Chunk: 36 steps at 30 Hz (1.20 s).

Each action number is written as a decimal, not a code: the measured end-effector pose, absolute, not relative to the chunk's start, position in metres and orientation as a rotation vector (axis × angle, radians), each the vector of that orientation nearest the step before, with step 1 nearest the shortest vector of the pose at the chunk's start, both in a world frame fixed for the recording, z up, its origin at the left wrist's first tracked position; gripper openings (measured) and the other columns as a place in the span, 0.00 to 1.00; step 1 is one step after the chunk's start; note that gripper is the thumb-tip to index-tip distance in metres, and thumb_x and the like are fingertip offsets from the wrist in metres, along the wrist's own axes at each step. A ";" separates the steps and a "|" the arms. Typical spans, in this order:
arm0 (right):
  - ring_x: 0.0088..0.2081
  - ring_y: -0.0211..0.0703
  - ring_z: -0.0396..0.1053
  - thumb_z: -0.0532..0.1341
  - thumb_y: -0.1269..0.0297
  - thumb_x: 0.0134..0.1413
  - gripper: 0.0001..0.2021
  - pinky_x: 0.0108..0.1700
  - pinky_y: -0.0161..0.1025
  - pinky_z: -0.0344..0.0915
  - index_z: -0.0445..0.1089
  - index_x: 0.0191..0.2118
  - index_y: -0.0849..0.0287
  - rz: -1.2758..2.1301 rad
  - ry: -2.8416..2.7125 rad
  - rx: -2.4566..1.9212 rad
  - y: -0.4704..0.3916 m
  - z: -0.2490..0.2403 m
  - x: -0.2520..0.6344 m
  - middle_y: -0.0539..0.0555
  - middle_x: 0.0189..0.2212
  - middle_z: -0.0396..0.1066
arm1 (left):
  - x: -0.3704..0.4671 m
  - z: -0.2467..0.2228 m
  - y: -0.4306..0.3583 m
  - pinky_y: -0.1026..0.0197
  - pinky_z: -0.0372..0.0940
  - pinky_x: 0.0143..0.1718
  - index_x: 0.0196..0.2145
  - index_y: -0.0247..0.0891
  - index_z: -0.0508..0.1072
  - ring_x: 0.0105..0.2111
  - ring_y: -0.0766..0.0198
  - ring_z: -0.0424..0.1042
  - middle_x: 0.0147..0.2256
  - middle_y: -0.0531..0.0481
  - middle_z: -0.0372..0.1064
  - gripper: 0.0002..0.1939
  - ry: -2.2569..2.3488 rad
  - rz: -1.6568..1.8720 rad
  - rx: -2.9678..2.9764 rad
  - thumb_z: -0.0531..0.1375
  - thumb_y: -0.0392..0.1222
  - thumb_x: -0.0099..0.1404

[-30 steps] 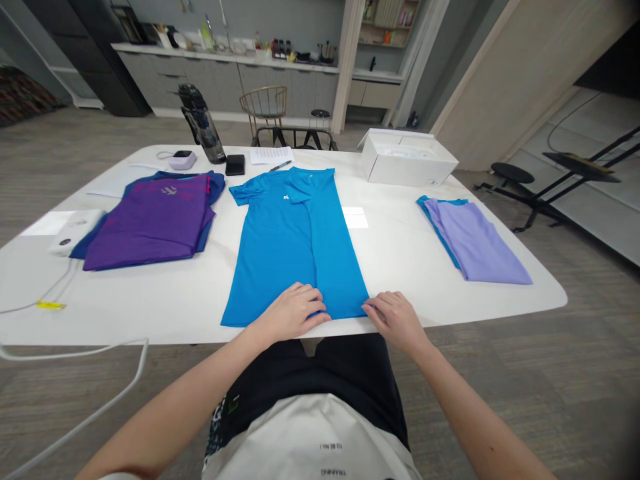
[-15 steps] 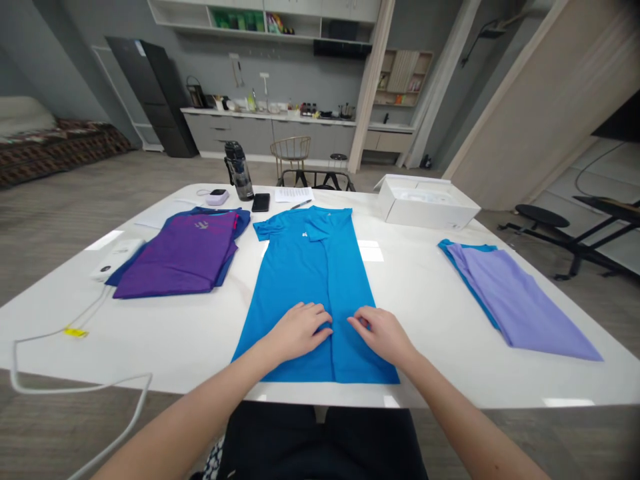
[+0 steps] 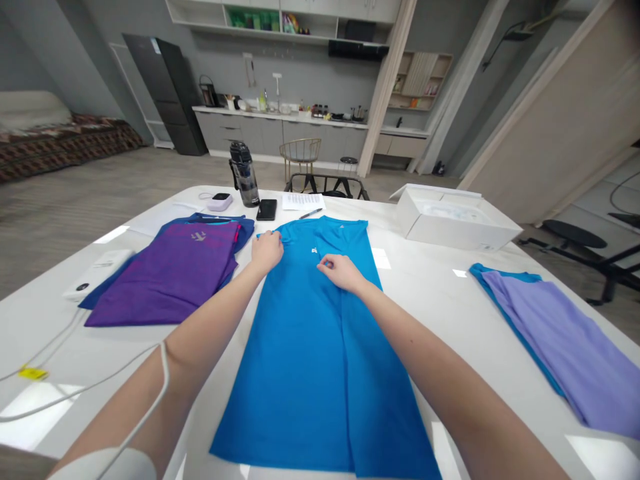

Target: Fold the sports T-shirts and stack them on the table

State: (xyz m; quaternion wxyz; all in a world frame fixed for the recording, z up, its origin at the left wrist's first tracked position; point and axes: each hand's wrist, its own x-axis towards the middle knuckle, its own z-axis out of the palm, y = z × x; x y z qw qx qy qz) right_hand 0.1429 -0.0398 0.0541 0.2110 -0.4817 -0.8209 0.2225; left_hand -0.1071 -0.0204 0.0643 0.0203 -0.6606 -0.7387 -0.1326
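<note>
A blue T-shirt (image 3: 295,360) lies lengthwise before me, its right side folded inward and a small white logo on the chest. At its upper left, my left hand (image 3: 267,251) is closed on the sleeve edge; the fingertips are partly hidden. Over the chest, just right of the logo, is my right hand (image 3: 344,272), fingers curled and thumb tip near them. No fabric shows between those fingers, and whether they touch the shirt is unclear.
Left lie a purple shirt (image 3: 165,280) on dark blue clothing, a white power strip (image 3: 97,273) and a cable crossing my left forearm. A bottle (image 3: 245,177), phone (image 3: 267,209), pen (image 3: 311,213) and paper stand behind. Right are a white box (image 3: 450,223) and folded lavender clothing (image 3: 575,340).
Both hands have moved away from me, from the shirt's lower middle to its upper part. My left hand has reached the left sleeve. The view has shifted closer over the table.
</note>
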 end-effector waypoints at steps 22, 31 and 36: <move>0.51 0.54 0.71 0.58 0.66 0.64 0.14 0.51 0.44 0.64 0.74 0.52 0.53 0.371 -2.473 -1.469 0.189 0.020 0.016 0.60 0.51 0.75 | -0.159 0.049 0.041 0.44 0.57 0.51 0.42 0.32 0.77 0.50 0.40 0.69 0.46 0.30 0.74 0.18 -2.352 -0.349 -1.923 0.52 0.46 0.72; 0.34 0.41 0.69 0.59 0.70 0.57 0.10 0.41 0.36 0.63 0.75 0.43 0.58 0.582 -2.238 -1.206 0.202 0.041 0.044 0.51 0.33 0.75 | -0.155 0.095 0.039 0.62 0.62 0.30 0.29 0.37 0.75 0.28 0.60 0.71 0.25 0.50 0.71 0.17 -2.458 -1.613 -2.073 0.63 0.55 0.63; 0.34 0.40 0.70 0.61 0.72 0.53 0.09 0.41 0.35 0.64 0.76 0.40 0.61 0.690 -2.125 -1.152 0.210 0.063 0.087 0.51 0.32 0.76 | -0.070 0.136 0.043 0.65 0.64 0.26 0.34 0.37 0.72 0.23 0.67 0.70 0.25 0.52 0.70 0.18 -2.449 -2.325 -2.309 0.66 0.56 0.61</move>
